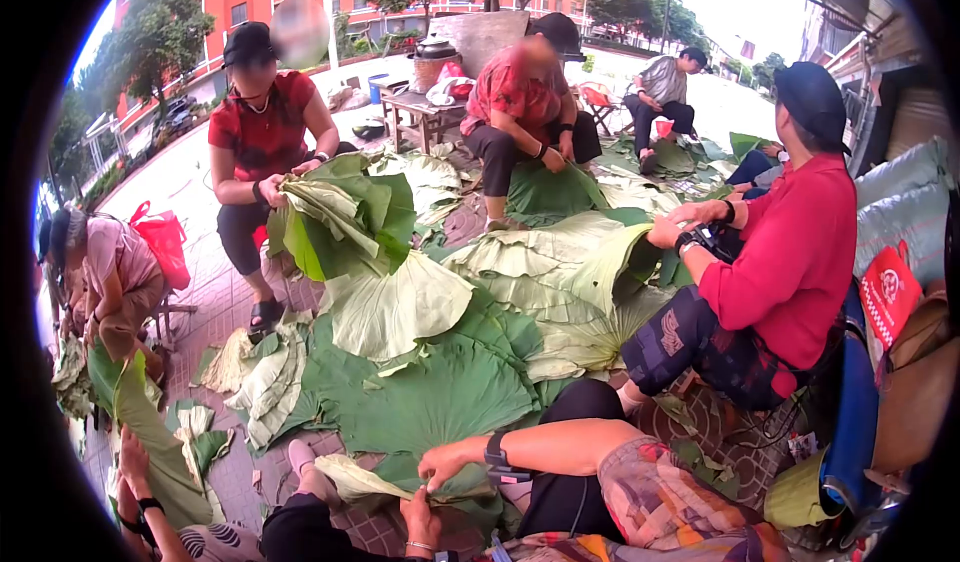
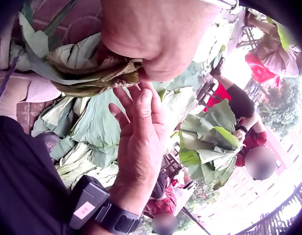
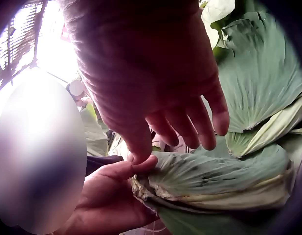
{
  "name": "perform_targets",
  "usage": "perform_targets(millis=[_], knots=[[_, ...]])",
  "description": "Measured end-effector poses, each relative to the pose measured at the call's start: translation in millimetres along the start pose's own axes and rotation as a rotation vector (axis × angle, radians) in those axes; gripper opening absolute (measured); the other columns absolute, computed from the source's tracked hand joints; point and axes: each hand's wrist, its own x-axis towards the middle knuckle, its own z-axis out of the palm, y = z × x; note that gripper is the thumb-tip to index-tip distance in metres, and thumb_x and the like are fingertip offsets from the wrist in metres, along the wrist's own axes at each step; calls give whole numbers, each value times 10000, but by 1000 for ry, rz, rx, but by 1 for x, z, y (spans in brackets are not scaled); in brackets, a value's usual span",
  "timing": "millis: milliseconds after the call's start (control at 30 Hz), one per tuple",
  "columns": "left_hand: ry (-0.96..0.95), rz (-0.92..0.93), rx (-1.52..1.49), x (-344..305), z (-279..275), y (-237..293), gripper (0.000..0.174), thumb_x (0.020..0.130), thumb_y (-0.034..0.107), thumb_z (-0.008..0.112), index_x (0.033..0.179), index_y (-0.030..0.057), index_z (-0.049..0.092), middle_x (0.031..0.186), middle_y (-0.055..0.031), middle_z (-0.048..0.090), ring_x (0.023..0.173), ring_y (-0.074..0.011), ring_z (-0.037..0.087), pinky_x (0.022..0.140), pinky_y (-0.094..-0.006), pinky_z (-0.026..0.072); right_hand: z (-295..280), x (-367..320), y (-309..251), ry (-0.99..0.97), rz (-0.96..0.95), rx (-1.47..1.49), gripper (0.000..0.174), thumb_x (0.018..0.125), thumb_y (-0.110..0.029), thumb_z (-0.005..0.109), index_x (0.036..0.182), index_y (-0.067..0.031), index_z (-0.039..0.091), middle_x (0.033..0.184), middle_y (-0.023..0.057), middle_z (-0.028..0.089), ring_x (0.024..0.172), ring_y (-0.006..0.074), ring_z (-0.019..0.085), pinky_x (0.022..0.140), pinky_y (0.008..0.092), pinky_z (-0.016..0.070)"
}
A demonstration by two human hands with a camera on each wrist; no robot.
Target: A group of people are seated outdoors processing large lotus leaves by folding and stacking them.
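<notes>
My left hand pinches the gathered edge of a folded stack of dried lotus leaves low in the head view. In the right wrist view the folded leaves stretch right from that grip, grey-green on top with a browned, crumpled edge. My right hand, a black strap on its wrist, is beside the left. Seen from the left wrist, the right hand has its fingers extended close under the leaf edge. Its thumb tip meets the left hand's thumb in the right wrist view.
A broad spread of lotus leaves covers the paving ahead. Around it sit people handling leaves, one in red lifting a leaf bundle. A person in a red top is close on my right, and another's hand holds a leaf at left.
</notes>
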Motion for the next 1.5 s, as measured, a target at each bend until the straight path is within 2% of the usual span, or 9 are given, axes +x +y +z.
perform_targets(millis=[333, 633, 700, 767, 900, 1000, 1100, 1267, 1500], knots=[[-10, 31, -100, 34, -31, -26, 191, 860, 50, 460, 1037, -17, 479, 895, -100, 564, 742, -210, 567, 635, -333, 489, 17, 11, 8, -97, -9, 118, 536, 586, -312, 749, 948, 38, 562, 856, 159, 604, 776, 266, 567, 683, 354, 445], [46, -46, 81, -28, 21, 24, 213, 814, 221, 586, 890, 23, 567, 738, -22, 564, 602, -120, 516, 505, -277, 431, 1, 0, -7, -43, -118, 67, 416, 727, -238, 481, 1075, -12, 517, 899, 175, 601, 808, 268, 564, 704, 375, 452], [107, 124, -2, -28, 25, 19, 232, 782, 199, 629, 916, 17, 580, 747, -38, 585, 632, -131, 534, 545, -285, 451, -2, 6, -5, -103, -32, -75, 395, 766, -245, 437, 1097, -35, 486, 752, 149, 557, 696, 241, 550, 603, 363, 429], [189, 147, 209, 13, 2, -19, 361, 762, 231, 649, 994, -20, 534, 859, -98, 595, 732, -146, 551, 620, -315, 463, -1, 4, -5, 51, -128, -130, 368, 761, -217, 431, 1077, -39, 488, 795, 175, 566, 722, 303, 557, 636, 375, 435], [339, 122, 284, -16, 28, 12, 345, 778, 207, 625, 1004, -29, 517, 904, -116, 589, 777, -176, 551, 662, -325, 458, -9, -2, -13, 98, -99, -187, 349, 761, -168, 431, 1072, -18, 481, 820, 189, 570, 741, 357, 551, 674, 380, 440], [321, 40, 330, -13, 22, 7, 376, 770, 210, 622, 1036, -27, 501, 924, -148, 588, 814, -207, 568, 685, -337, 462, -5, -2, -23, 189, -82, -140, 355, 775, -183, 488, 1088, -14, 483, 845, 175, 587, 762, 310, 575, 703, 355, 455], [350, 170, 303, 1, 18, -10, 364, 751, 222, 629, 958, -35, 476, 725, -120, 562, 542, -179, 531, 442, -317, 419, -5, -5, -47, 96, 105, -75, 473, 730, -227, 626, 1117, 4, 480, 938, 161, 608, 839, 241, 599, 744, 329, 465], [353, 135, 360, -5, 15, -1, 373, 729, 224, 623, 962, -46, 513, 864, -176, 596, 748, -256, 598, 568, -364, 479, 3, -1, -18, 8, 75, -37, 464, 711, -195, 616, 1116, -19, 473, 870, 153, 608, 794, 259, 589, 718, 340, 459], [350, 120, 359, -1, 14, 1, 403, 719, 221, 638, 991, -36, 489, 862, -178, 583, 762, -260, 584, 590, -371, 471, -6, 8, -2, 188, -6, 11, 337, 708, -136, 560, 1003, 21, 512, 702, 136, 585, 626, 203, 562, 599, 303, 454]])
